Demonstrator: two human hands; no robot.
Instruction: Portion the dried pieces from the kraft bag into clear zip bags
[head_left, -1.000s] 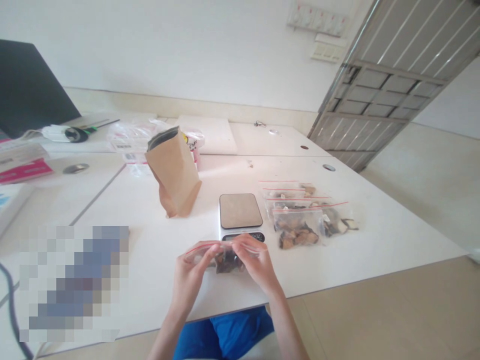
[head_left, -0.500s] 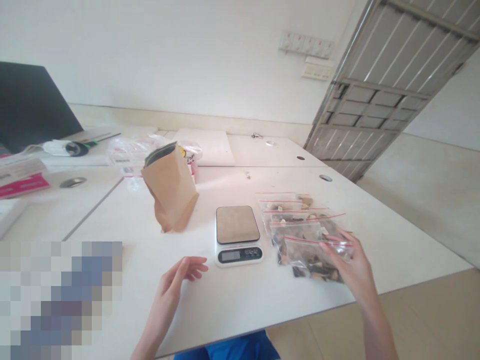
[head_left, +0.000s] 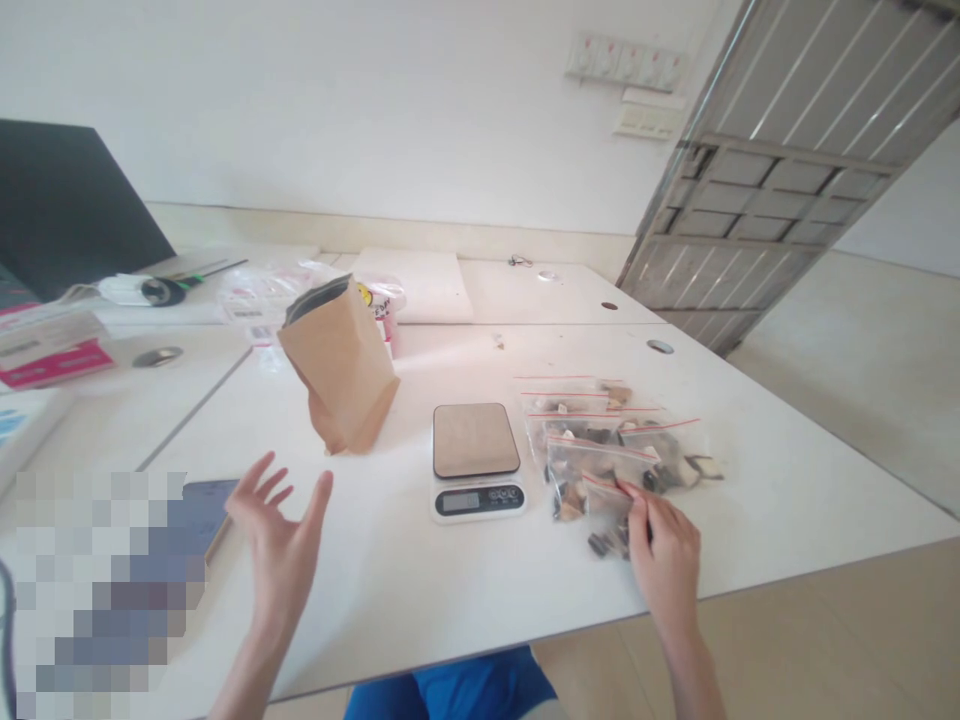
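My left hand (head_left: 276, 530) is raised with its fingers spread and thumb apart, holding nothing. It is in front of a brown paper bag (head_left: 337, 365), which stands open-topped and leans a little, and does not touch it. My right hand (head_left: 666, 550) pinches the upper edge of the nearest clear zip-lock bag (head_left: 602, 495), partly covering it. Dark and tan dried pieces fill this bag. Several similar zip-lock bags (head_left: 600, 455) with red seal lines overlap behind it. Between my hands sits a white digital kitchen scale (head_left: 476, 440) with a bare tan platform.
A phone (head_left: 214, 500) lies at the left, mostly behind a pixelated patch. Pink-and-white packages (head_left: 64, 350), a white device (head_left: 139, 290) and a dark monitor (head_left: 75, 210) stand farther left. The white table (head_left: 450, 600) ends at a near edge; a metal gate (head_left: 780, 190) is beyond it.
My left hand has moved left and up, away from the scale, and its fingers have spread. My right hand has shifted left across the nearest zip-lock bag and closed on its edge.
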